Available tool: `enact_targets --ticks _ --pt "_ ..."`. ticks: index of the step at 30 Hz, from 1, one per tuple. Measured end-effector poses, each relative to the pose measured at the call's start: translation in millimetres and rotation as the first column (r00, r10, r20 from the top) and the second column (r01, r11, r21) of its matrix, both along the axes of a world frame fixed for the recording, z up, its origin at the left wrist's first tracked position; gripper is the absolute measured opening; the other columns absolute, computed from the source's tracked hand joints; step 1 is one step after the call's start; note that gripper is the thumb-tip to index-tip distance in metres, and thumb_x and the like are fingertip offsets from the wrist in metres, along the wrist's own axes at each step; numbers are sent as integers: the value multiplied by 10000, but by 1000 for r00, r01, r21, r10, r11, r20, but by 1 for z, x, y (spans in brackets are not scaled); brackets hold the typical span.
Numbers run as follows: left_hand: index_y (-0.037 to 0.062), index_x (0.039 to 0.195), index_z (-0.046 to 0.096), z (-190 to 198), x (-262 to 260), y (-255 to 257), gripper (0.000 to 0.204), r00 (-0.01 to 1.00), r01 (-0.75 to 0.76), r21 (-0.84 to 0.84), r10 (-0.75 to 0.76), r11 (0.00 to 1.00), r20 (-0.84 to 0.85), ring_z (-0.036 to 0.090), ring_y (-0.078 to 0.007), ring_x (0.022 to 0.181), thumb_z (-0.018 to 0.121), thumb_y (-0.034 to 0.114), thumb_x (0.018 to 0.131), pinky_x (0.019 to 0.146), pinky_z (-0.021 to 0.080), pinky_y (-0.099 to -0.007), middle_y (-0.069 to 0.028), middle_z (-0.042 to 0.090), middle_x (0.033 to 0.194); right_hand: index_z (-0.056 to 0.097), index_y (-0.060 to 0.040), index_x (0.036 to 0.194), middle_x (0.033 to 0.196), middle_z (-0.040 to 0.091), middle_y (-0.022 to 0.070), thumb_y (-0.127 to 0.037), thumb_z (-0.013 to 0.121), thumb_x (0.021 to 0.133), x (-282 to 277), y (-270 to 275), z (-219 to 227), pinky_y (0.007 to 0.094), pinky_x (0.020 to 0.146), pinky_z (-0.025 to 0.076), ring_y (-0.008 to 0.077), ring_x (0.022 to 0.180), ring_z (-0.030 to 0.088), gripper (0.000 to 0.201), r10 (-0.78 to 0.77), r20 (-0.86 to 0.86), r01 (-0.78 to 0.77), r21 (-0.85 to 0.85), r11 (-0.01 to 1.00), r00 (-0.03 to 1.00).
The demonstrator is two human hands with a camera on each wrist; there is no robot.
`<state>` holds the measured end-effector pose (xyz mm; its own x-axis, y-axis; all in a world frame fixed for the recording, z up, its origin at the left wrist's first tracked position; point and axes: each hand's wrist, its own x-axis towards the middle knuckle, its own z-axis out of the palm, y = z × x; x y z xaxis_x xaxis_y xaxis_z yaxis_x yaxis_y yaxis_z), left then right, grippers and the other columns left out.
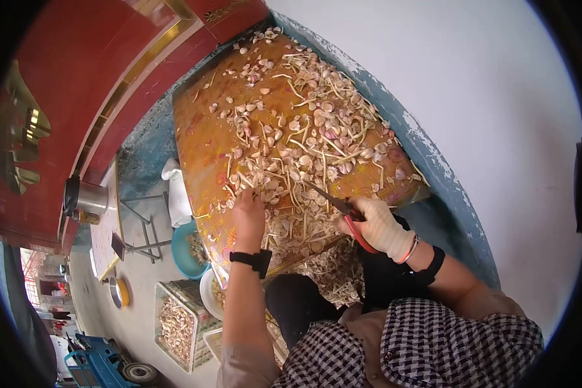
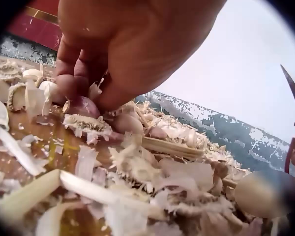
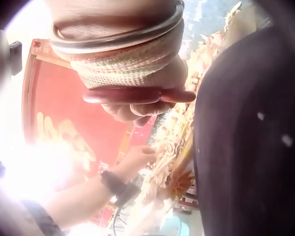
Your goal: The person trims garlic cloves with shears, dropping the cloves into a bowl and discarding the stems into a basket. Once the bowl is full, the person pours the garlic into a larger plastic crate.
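Observation:
Bare and bent at the fingers, the left hand point(image 1: 248, 216) is down among the garlic at the table's near left part. In the left wrist view the left hand point(image 2: 123, 49) pinches a purplish garlic clove point(image 2: 82, 106) between thumb and fingers, beside a dry root piece point(image 2: 88, 126). The right hand point(image 1: 383, 227), in a striped glove, grips red-handled scissors point(image 1: 361, 234), blades pointing up and left over the garlic heap. In the right wrist view the gloved hand point(image 3: 137, 78) is curled round the red handle point(image 3: 123, 95).
Garlic cloves, stems and skins point(image 1: 330, 123) cover much of the table point(image 1: 200, 129), which stands against the wall. At the left are a blue basin point(image 1: 186, 252), a crate of garlic point(image 1: 176, 330), a yellow bowl point(image 1: 118, 292) and a small side table point(image 1: 108, 226). Stems and skins lie near the knees.

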<state>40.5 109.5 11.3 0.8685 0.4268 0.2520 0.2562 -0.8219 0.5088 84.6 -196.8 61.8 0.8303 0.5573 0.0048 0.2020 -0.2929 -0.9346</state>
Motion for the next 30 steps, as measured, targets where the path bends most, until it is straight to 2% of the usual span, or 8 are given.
enact_targets --ticks 1,5,11,18,20,22,25,30 --pt "-18 1079 593 16 -5 -9 237 1000 -7 -2 7 1000 21 653 -372 836 618 67 859 728 523 -433 -196 674 937 598 -1 847 731 622 198 -297 727 800 3 7 -8 417 629 486 363 690 632 327 -1 3 2 -27 1000 1000" --pt "-8 1365 445 69 -28 -70 559 996 -21 -297 -5 955 -85 690 -230 859 662 67 855 705 553 -323 -204 684 1037 600 -9 891 785 630 215 -347 686 828 7 39 14 460 669 485 407 767 627 354 56 81 -50 -69 996 995" --pt "-61 1335 440 92 -51 -118 536 998 33 -467 -50 884 -25 700 -178 803 656 26 852 707 552 -285 -153 706 942 591 12 910 813 626 226 -303 667 854 0 82 -17 442 702 499 416 816 627 328 139 165 -157 99 983 976" --pt "-54 1305 476 85 -71 -97 500 996 86 -877 -18 474 88 689 -191 803 642 -76 834 743 582 -313 -130 694 915 560 -5 947 702 604 78 -219 679 877 -14 62 14 310 553 471 171 643 621 254 225 -168 -162 326 931 960" --pt "-45 1305 483 76 -73 -86 493 990 138 -920 -32 366 136 688 -198 808 649 -65 841 747 579 -309 -110 694 906 566 -32 946 708 591 26 -200 669 884 -12 58 19 265 501 453 113 615 599 207 326 -592 -44 439 897 737" --pt "-47 1305 486 73 -69 -83 466 986 149 -976 48 158 159 671 -189 825 636 -36 864 742 563 -277 -99 683 947 566 -39 971 725 618 47 -225 684 869 -5 59 14 246 472 435 109 596 598 243 355 -644 -40 449 893 677" --pt "-68 1233 516 39 -67 -50 362 952 159 -987 269 -24 147 621 -162 794 598 32 895 720 540 -229 -85 636 981 659 -48 950 761 640 181 -328 685 845 24 66 -9 390 660 499 310 728 659 301 260 50 -237 -275 932 964" --pt "-7 1214 541 58 -58 -39 340 980 25 -965 196 -259 -28 525 -128 713 530 177 929 511 408 -196 -15 551 807 672 -88 879 813 664 147 -349 651 834 108 62 14 416 726 527 333 836 658 266 -69 370 193 -311 930 926"
